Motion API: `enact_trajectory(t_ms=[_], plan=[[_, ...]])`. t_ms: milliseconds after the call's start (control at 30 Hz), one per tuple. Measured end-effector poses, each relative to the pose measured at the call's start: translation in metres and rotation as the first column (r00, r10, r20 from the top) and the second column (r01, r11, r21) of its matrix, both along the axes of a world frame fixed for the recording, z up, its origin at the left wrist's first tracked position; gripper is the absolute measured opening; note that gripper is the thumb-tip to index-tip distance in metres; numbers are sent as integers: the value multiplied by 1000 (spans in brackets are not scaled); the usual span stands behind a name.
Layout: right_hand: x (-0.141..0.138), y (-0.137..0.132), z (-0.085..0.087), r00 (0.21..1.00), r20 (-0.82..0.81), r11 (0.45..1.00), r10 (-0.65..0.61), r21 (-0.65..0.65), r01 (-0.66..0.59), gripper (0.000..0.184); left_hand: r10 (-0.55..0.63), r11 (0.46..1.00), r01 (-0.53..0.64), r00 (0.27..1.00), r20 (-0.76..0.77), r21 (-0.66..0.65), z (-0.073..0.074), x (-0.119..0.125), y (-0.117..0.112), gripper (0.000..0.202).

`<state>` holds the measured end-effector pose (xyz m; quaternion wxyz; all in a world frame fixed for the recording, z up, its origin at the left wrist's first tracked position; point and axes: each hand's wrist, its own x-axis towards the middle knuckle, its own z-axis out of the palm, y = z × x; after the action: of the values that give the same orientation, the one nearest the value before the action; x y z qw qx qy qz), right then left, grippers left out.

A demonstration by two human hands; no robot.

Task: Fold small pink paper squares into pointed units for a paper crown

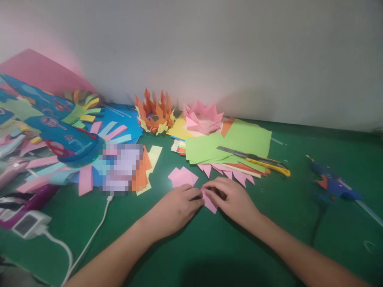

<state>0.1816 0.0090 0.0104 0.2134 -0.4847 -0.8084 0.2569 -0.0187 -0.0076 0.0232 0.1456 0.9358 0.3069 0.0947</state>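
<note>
Two hands meet at the near side of the green table, with a small pink paper between them. The left hand has its fingers curled in, pinching the paper's left edge. The right hand has its thumb and pointing finger nearly closed on the far corner. More pink papers lie just past the left hand, and a blue glue gun lies well off to the right

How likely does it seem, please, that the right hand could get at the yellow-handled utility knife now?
Probably yes: the utility knife lies uncovered beyond the right hand, though that hand is handling a small pink piece of paper.
</note>
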Motion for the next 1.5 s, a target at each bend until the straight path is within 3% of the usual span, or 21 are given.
enact_trajectory(t_ms=[300, 800, 1100, 1500], plan=[[2, 2, -5, 1000, -3, 998, 20, 68, -19, 13, 50, 998, -50, 999, -20, 23, -5, 1, -2, 26], [2, 3, -5, 999, -33, 998, 29, 53, -27, 13, -26, 998, 31, 996, -87, 55, 0, -1, -2, 29], [2, 2, -5, 999, -18, 995, 45, 86, -44, 14, -10, 999, 12, 998, -57, 38, 0, -1, -2, 28], [9, 5, -10, 984, 56, 971, 167, 165, -174, 20, -3, 1000, 4, 1000, -28, 31, -3, -1, -2, 24]])
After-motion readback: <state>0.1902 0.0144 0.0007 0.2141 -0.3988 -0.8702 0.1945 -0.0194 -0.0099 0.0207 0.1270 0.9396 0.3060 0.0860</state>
